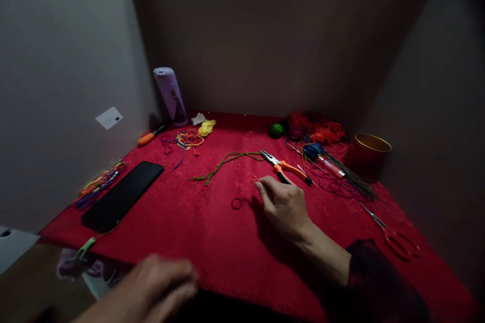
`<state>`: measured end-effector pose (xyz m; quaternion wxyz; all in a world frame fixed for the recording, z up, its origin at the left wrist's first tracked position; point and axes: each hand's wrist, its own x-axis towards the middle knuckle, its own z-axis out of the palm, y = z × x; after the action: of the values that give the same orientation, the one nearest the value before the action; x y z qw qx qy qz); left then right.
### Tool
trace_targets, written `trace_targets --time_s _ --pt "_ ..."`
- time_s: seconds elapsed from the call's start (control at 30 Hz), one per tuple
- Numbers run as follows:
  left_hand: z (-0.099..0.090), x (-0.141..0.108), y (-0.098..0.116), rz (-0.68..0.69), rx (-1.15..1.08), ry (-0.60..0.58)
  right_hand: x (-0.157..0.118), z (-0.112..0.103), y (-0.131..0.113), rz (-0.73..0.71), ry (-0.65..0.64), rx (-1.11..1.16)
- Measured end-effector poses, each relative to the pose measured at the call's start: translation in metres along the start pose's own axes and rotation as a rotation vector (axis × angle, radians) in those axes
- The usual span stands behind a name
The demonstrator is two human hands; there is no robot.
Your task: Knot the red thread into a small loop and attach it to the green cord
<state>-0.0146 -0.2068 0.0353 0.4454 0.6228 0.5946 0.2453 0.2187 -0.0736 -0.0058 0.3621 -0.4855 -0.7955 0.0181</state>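
Note:
My right hand point(284, 204) is held over the middle of the red cloth, thumb and forefinger pinched on a thin orange-red thread point(253, 177) that shows as a small loop. A small dark purple ring of thread point(237, 204) lies just left of that hand. Beyond my fingers are pliers point(280, 165) with orange and black handles, their jaws by the end of a green cord point(225, 159). My left hand point(161, 282) is blurred by motion at the near edge of the table; I cannot make out anything in it.
A black phone point(123, 194) and bundled colored threads point(100, 184) lie left. A purple bottle point(172, 98), orange-handled tool point(147, 137) and yellow yarn point(206, 127) stand behind. Right are orange yarn point(328, 132), a green ball point(276, 130), a gold-rimmed container point(366, 159) and scissors point(390, 234).

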Motion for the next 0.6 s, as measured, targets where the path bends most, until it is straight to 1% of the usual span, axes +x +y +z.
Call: trace_targets --time_s 0.03,0.07,0.1,0.17,0.2,0.23,0.27,0.3,0.4,0.5,0.6 --pt "-0.007 0.018 0.013 0.083 0.123 -0.015 0.0 -0.001 0.0 0.012 0.034 -0.019" --pt "-0.014 0.038 0.027 0.166 0.246 0.021 0.001 -0.003 0.0 0.019 0.081 -0.029" --pt "-0.019 0.061 0.041 0.23 0.331 0.107 0.001 -0.004 0.0 0.018 0.139 -0.028" --pt "-0.026 0.108 0.062 0.311 0.487 0.256 0.003 -0.008 0.001 0.016 0.264 -0.024" --pt "-0.025 0.13 0.069 0.319 0.583 0.317 0.004 -0.009 0.002 0.019 0.3 -0.044" --pt "-0.022 0.151 0.073 0.313 0.619 0.354 0.005 -0.009 0.004 0.026 0.295 -0.091" --pt "-0.017 0.169 0.074 0.316 0.637 0.354 0.006 -0.009 0.005 0.036 0.25 -0.154" --pt "-0.011 0.185 0.074 0.321 0.653 0.335 0.007 -0.008 0.007 0.042 0.178 -0.218" --pt "0.008 0.219 0.063 0.328 0.706 0.293 0.009 -0.002 0.012 -0.004 -0.049 -0.317" --pt "0.019 0.236 0.051 0.3 0.741 0.273 0.009 0.002 0.014 -0.099 -0.155 -0.298" --pt "0.021 0.244 0.044 0.273 0.716 0.264 0.008 0.003 0.014 -0.142 -0.215 -0.287"
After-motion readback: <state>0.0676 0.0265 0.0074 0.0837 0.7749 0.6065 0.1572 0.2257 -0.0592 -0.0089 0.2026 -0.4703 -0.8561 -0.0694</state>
